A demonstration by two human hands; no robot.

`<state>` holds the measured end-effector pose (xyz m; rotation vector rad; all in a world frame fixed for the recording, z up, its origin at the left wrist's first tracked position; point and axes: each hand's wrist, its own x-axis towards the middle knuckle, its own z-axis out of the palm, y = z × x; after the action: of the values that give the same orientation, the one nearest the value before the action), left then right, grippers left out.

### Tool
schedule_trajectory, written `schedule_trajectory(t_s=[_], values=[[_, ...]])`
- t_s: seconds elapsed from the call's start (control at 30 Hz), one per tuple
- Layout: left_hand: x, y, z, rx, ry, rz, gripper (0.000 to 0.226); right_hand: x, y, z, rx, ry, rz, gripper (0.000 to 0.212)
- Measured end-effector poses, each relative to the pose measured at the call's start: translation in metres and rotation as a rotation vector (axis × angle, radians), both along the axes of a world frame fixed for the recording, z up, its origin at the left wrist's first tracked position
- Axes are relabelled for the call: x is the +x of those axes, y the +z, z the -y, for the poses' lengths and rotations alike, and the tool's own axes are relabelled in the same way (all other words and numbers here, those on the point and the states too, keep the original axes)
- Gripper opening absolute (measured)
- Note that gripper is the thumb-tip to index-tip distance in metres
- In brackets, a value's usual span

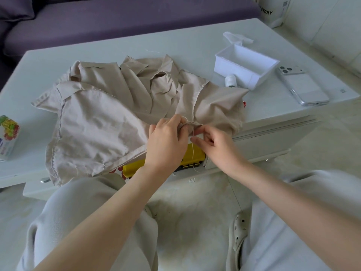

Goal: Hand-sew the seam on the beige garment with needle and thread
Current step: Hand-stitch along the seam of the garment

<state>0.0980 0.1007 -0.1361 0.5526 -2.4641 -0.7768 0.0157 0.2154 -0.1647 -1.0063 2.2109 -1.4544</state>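
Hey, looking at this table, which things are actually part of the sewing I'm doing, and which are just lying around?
Part of the job: beige garment, thread, left hand gripping the seam, right hand beside it, white spool.

Lying about: white box, phone, yellow case, colourful packet.

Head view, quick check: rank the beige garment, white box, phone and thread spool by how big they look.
1. beige garment, by far the largest
2. white box
3. phone, close to the box in apparent size, so this pair is not certain
4. thread spool, clearly the smallest
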Motion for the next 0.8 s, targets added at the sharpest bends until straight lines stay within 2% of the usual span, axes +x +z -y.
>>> schedule_trajectory(t_s=[0.13,0.27,0.43,0.57,0.7,0.8], values=[[-0.001,-0.001,-0.001,0.028,-0.049,-0.011,0.015,-0.001,0.003,0.002,0.009,0.004,-0.012,0.024],[-0.002,-0.002,0.002,0.037,-0.041,-0.01,0.016,0.001,0.002,-0.003,0.078,0.058,-0.082,0.017],[-0.001,-0.003,0.005,0.051,-0.038,-0.041,0.017,0.01,-0.016,-0.014,0.483,0.34,-0.235,0.027],[0.0,-0.004,0.006,0.047,-0.055,-0.058,0.017,0.015,-0.029,-0.022,0.734,0.457,-0.338,0.018],[-0.001,-0.005,0.008,0.007,-0.052,-0.043,0.016,0.012,-0.031,-0.023,0.837,0.499,-0.406,0.021],[-0.001,-0.004,0.008,0.016,-0.048,-0.046,0.016,0.007,-0.027,-0.02,0.786,0.453,-0.377,0.018]])
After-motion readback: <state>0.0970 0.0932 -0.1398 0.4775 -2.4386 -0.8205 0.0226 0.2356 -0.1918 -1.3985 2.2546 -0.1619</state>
